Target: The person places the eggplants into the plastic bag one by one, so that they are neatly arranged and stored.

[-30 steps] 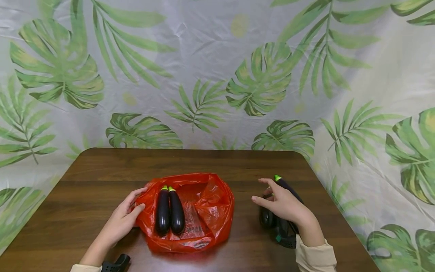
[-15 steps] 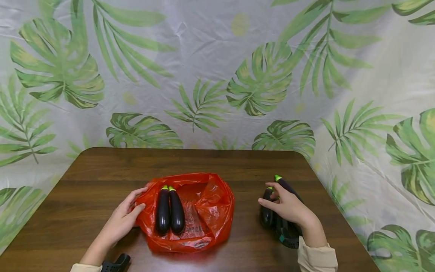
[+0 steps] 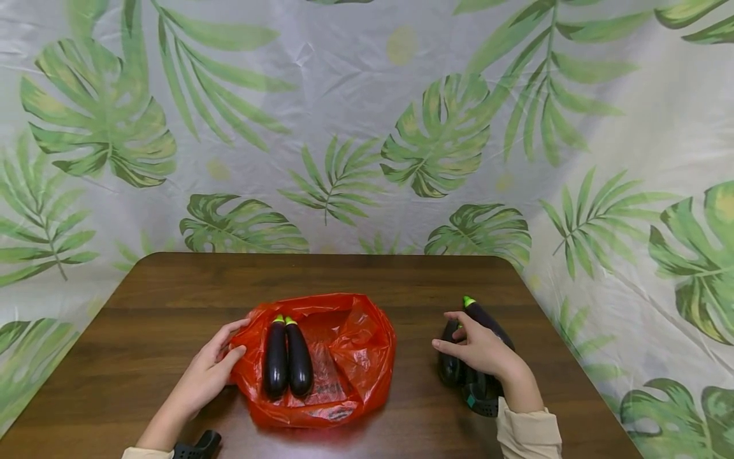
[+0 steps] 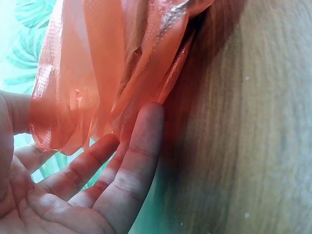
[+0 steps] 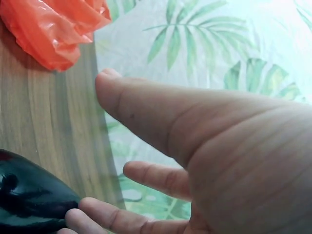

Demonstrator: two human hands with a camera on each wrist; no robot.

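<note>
A red plastic bag (image 3: 367, 357) lies spread on the table with its mouth facing up. Two dark purple eggplants with green stem ends, a left one (image 3: 276, 363) and a right one (image 3: 299, 366), lie side by side in its left part. My left hand (image 3: 208, 366) holds the bag's left edge, thumb over the rim and fingers along the outside. Over two more eggplants hovers my right hand (image 3: 484, 347), thumb and fingers spread apart. The nearer eggplant (image 3: 449, 366) and the farther eggplant (image 3: 487, 319) are partly hidden by it. In the right wrist view, fingertips touch a dark eggplant (image 5: 34, 195).
The brown wooden table (image 3: 189, 280) ends at a wall cloth (image 3: 355, 115) printed with green leaves. A black wrist device (image 3: 197, 444) sits at my left wrist and another wrist device (image 3: 480, 401) under my right.
My right hand has drawn slightly back toward me over the eggplants, its fingers a little lower. The left hand and the bag stay put.
</note>
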